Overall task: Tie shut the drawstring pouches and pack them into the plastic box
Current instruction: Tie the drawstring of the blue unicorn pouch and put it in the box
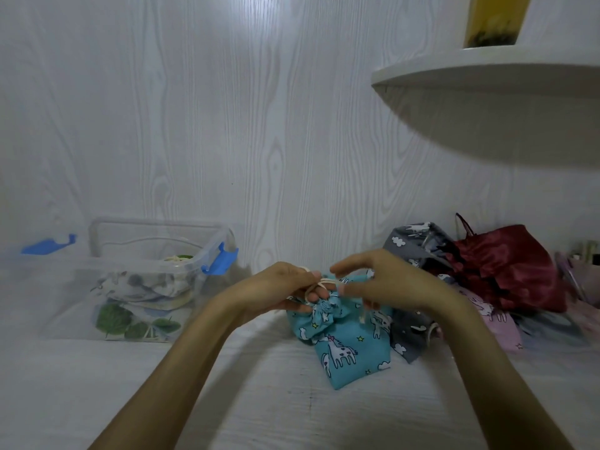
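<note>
A teal unicorn-print drawstring pouch (347, 345) lies on the white table, its neck gathered. My left hand (285, 287) pinches the gathered neck with the cream cord looped over its fingers. My right hand (383, 280) holds the other part of the cream cord (328, 281) just above the neck. At the left stands the clear plastic box (107, 319) with blue clips, with several pouches inside, one with green leaves (117, 319).
A pile of pouches lies at the right: grey unicorn print (409, 339), dark red satin (506, 267), pink (496, 323). The box lid with a blue clip (48, 245) sits far left. A curved white shelf (487, 102) overhangs at upper right. A wall stands behind.
</note>
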